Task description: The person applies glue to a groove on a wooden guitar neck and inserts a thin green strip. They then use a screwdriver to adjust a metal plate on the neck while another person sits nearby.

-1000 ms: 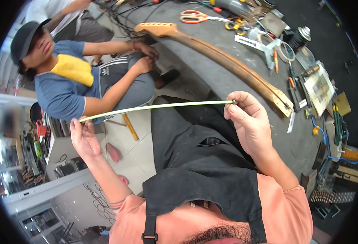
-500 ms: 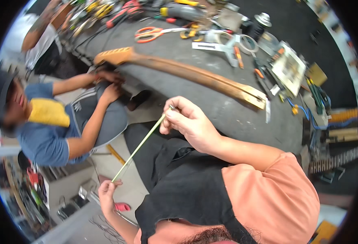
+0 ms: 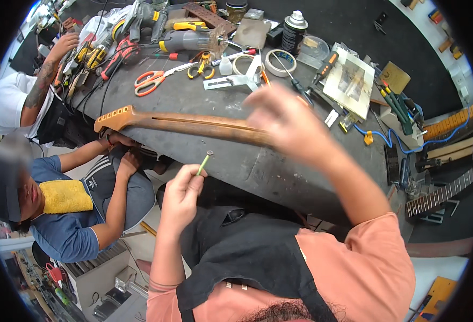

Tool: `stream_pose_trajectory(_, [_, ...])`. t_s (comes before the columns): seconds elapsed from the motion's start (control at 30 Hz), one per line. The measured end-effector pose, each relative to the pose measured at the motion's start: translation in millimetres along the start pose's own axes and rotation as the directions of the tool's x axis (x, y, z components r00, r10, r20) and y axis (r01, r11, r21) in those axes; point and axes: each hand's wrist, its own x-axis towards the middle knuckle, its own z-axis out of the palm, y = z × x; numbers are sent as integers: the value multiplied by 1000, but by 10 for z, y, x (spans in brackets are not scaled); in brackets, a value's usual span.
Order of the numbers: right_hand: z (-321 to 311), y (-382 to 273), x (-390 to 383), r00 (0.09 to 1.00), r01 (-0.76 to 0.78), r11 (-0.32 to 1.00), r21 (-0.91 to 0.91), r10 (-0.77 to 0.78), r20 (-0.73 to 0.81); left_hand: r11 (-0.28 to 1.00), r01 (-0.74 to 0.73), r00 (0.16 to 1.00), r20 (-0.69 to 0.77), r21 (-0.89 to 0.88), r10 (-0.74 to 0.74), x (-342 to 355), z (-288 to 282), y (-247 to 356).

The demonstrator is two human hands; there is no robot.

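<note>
My left hand [image 3: 181,197] is closed around a thin green rod with a small metal end, likely a truss rod [image 3: 204,162]. Its tip sticks up past my fingers, and the rest of its length is hidden. A wooden guitar neck [image 3: 193,126] lies back-up across the bench, with a narrow slot along it and its headstock to the left. Over the neck's right end is my right hand [image 3: 290,123], smeared by motion; it hides that end, and its fingers cannot be made out.
Orange-handled scissors [image 3: 150,82], a white caliper-like tool [image 3: 231,81], tape rolls [image 3: 280,63] and a spray can [image 3: 294,33] stand or lie behind the neck. A seated person [image 3: 67,204] is at the left; another person's arm [image 3: 43,88] reaches onto the bench. Blue cable [image 3: 392,140] lies right.
The rod was stretched between both hands. My right hand has let go and moved right over the neck, while my left has come up near the bench edge with the rod. The view has shifted.
</note>
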Motion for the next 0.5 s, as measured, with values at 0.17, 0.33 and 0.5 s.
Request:
stream_pose_trajectory(0.17, [-622, 1123, 541, 991, -121, 647, -753, 123, -53, 826, -132, 949, -171, 548, 265, 655, -3, 93])
stream_pose_trajectory(0.33, [-656, 1447, 661, 996, -62, 686, -725, -8, -92, 628, -83, 948, -133, 773, 289, 1196, -594, -103])
stream_pose_trajectory(0.5, [-992, 608, -55, 911, -403, 914, 42, 397, 110, 642, -61, 993, -19, 764, 117, 1353, -1253, -196])
